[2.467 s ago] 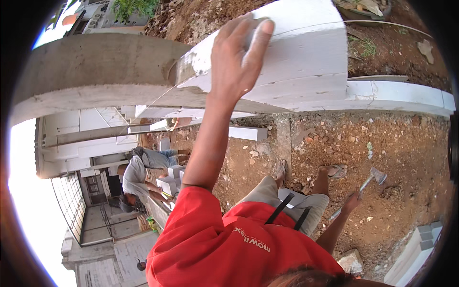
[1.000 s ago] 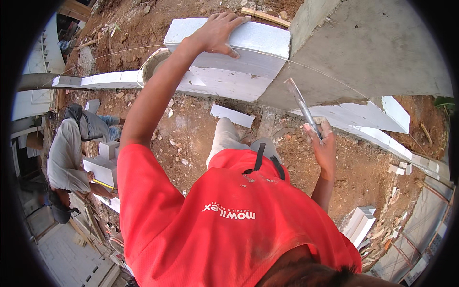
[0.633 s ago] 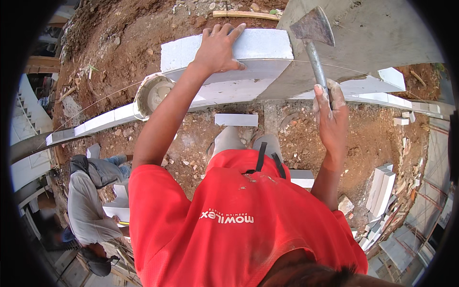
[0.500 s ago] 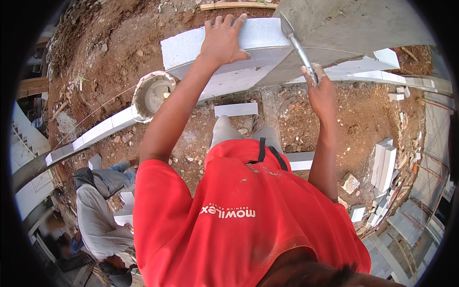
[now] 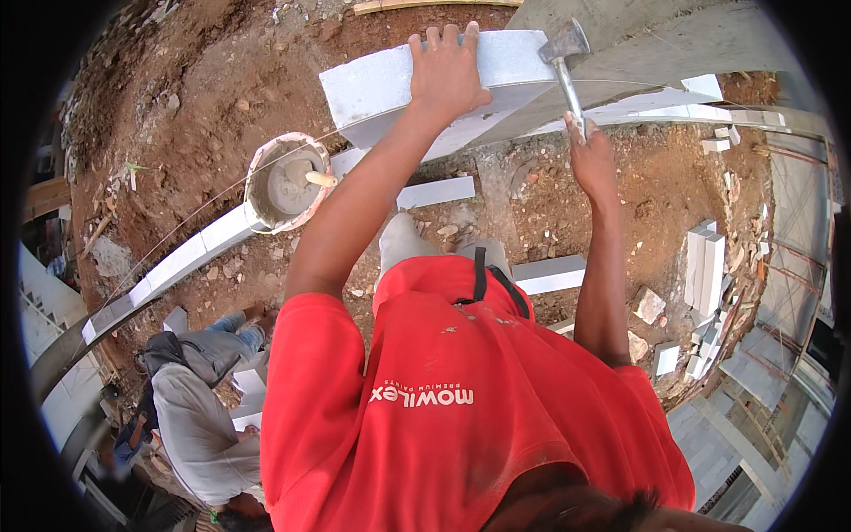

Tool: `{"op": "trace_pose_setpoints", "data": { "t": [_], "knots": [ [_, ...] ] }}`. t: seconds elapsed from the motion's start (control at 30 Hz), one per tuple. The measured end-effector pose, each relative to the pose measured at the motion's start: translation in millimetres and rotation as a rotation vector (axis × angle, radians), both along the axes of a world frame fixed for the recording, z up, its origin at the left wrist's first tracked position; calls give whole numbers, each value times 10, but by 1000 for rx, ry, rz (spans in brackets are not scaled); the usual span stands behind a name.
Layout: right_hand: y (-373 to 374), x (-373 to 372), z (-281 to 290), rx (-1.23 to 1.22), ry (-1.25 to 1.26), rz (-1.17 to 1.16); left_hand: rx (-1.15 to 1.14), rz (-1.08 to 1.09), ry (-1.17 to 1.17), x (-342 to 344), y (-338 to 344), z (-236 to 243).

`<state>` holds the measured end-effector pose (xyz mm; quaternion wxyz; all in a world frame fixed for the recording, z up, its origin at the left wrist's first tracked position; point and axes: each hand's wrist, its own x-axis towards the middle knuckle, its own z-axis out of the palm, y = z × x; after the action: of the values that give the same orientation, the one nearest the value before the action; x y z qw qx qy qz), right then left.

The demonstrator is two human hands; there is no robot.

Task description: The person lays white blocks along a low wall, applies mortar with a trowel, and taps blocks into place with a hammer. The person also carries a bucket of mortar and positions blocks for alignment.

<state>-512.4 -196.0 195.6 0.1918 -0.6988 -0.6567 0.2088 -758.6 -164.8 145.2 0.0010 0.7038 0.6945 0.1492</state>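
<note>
My left hand grips the top of a white block, fingers spread over its far edge and thumb on the near side. The block sits on white blockwork beside a grey concrete column. My right hand is closed round the metal handle of a hatchet-like tool, whose flat head is at the block's right end; I cannot tell whether they touch. A thin string runs along the wall line. A bucket of grey mix with a light handle in it stands left of my left arm.
A co-worker bends over white blocks at lower left. A loose block lies near my legs on the rubble-strewn soil. Stacked blocks lie at right. A low white block wall runs off to the left.
My right hand has raised the tool from beside my leg to the block's right end, and its head has turned since half a second ago. My left hand stays on the block.
</note>
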Motion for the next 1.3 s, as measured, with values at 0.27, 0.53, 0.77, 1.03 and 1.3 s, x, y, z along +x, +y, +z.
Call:
{"op": "trace_pose_setpoints", "data": {
  "t": [0.27, 0.53, 0.77, 1.03, 1.3],
  "knots": [
    [-198, -371, 794, 243, 240, 20, 41, 43, 1, -87, 76, -34],
    [219, 133, 110, -69, -244, 27, 44, 19, 5, -5, 132, 31],
    [-112, -357, 878, 185, 192, 9, 44, 53, 16, -103, 125, -24],
    [261, -192, 326, 26, -39, 26, 68, 63, 24, -108, 255, 49],
    [30, -161, 135, -135, -125, 28, 23, 29, -8, -25, 79, 9]
  ]
}}
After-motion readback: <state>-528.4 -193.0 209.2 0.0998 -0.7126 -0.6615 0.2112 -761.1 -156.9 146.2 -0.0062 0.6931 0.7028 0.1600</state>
